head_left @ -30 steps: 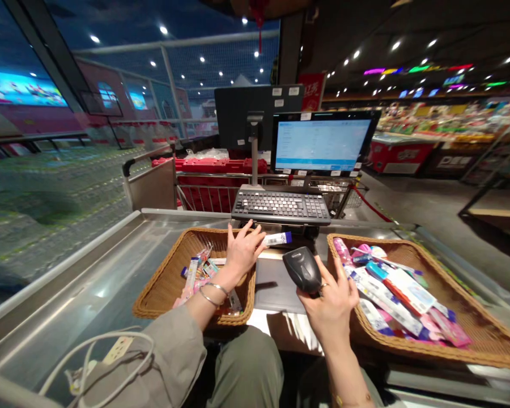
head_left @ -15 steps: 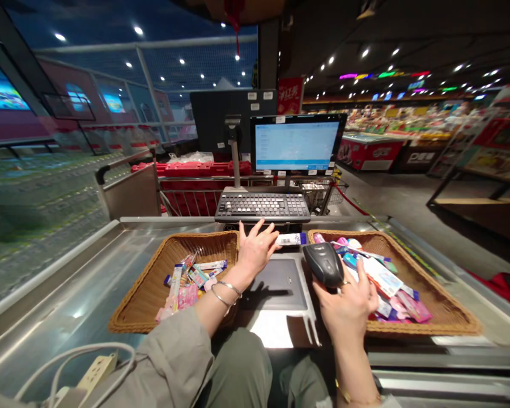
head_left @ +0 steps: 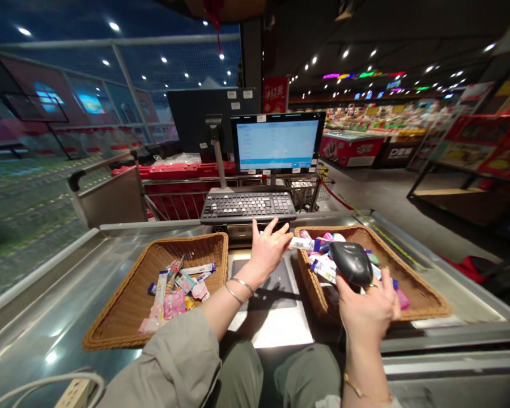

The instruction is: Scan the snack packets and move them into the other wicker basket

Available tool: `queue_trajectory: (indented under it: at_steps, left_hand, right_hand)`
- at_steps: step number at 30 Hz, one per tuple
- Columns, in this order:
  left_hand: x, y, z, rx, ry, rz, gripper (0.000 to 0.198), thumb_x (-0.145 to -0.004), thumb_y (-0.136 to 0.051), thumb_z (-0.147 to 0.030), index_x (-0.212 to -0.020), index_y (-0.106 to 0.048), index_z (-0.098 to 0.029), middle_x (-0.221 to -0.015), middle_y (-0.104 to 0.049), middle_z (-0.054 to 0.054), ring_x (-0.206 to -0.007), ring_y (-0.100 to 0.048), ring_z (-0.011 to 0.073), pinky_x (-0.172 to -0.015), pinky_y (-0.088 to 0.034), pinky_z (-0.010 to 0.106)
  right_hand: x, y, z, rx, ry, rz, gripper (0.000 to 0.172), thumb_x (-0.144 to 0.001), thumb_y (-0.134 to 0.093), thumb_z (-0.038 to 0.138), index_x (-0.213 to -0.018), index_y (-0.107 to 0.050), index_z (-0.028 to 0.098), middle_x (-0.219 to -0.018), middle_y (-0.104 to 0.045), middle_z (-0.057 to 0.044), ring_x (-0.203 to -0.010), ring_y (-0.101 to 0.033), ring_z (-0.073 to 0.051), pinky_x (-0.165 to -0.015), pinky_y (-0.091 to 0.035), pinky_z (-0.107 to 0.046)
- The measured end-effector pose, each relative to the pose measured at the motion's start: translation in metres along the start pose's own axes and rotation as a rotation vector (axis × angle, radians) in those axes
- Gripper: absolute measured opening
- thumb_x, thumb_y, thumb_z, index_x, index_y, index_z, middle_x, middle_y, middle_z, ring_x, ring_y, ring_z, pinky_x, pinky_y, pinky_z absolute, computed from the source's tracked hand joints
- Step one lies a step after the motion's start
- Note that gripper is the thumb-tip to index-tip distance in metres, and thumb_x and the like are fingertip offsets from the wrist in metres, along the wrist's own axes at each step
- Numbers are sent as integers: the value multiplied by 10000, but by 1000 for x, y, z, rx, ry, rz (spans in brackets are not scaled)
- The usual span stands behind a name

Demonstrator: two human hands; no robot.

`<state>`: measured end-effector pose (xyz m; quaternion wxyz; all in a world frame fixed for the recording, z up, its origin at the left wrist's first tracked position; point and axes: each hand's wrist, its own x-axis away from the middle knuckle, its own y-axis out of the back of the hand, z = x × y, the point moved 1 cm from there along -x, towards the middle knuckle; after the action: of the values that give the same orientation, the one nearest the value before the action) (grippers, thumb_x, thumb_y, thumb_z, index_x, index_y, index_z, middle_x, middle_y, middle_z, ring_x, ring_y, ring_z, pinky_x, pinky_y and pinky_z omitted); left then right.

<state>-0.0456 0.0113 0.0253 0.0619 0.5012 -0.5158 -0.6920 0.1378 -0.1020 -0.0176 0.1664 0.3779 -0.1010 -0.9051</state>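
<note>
While a slim white packet with a blue end (head_left: 305, 243) is held out by the left hand (head_left: 270, 246), a black handheld scanner (head_left: 352, 263) is gripped in the right hand (head_left: 368, 309), just beyond the packet's blue tip. The left hand appears clamped on the packet's near end, though the pinch itself is partly hidden; its other fingers are spread apart. The right fingers are closed around the scanner's handle, which is mostly covered. Compared with a second ago, the packet has been carried rightward from the gap between two wicker baskets, and the view has been turned slightly. Now its blue end is seen over the near-left part of the right basket (head_left: 420, 294), where similar packets are heaped; whether anything there is touched cannot be told. The left basket (head_left: 119, 306), with small colourful goods inside, is no longer overlapped by the left hand. By this shift, the work seems to have been brought to the right basket's side, with the packet not yet released. Beyond the hands, a keyboard (head_left: 249, 205) and a lit screen (head_left: 276, 143) are seen.
</note>
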Motion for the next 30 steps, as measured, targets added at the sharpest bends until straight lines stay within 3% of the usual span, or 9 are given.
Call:
queue_trajectory:
  at_steps: [6,14,20,25,30]
  left_hand:
    - [-8,-17,-8,-2,-92,28,214,-945,-562,-346,-1127,-671,-319,-1334,-629,32,-1389,-416,304,-1101,-62,783]
    - [-25,-36,-23,0,-251,124,228,-966,-533,-283,-1146,-666,-325,-1358,-614,19,-1396,-409,290,-1099,4,782]
    - [-36,-45,-36,34,-356,147,219,-965,-535,-271,-1116,-681,-333,-1355,-616,0,-1403,-398,280,-1120,8,759]
    - [-46,-47,-51,35,-477,179,253,-978,-506,-279,-1165,-656,-362,-1397,-580,-17,-1449,-315,276,-1127,-11,760]
    - [-49,-47,-57,-35,-355,115,419,-970,-456,-166,-1361,-526,-299,-1503,-460,40,-1480,-211,320,-1124,-67,774]
  right_hand:
    - [-4,2,-19,38,-51,-85,451,-665,-673,551,-836,-706,135,-1038,-687,-194,-1186,-553,-407,-1045,-317,-590]
    - [-8,8,-26,52,-78,-138,427,-648,-681,518,-794,-695,117,-984,-696,-207,-1158,-577,-410,-1013,-371,-584]
    - [-12,15,-33,83,-100,-159,369,-661,-695,508,-739,-686,148,-1013,-703,-208,-1163,-577,-406,-1006,-370,-585]
    - [-12,16,-33,79,-123,-189,369,-658,-717,486,-804,-708,146,-1028,-698,-190,-1143,-579,-411,-1008,-376,-589]
    - [-11,16,-32,77,-126,-152,429,-668,-689,521,-824,-709,122,-1084,-677,-218,-1113,-588,-428,-988,-382,-597]
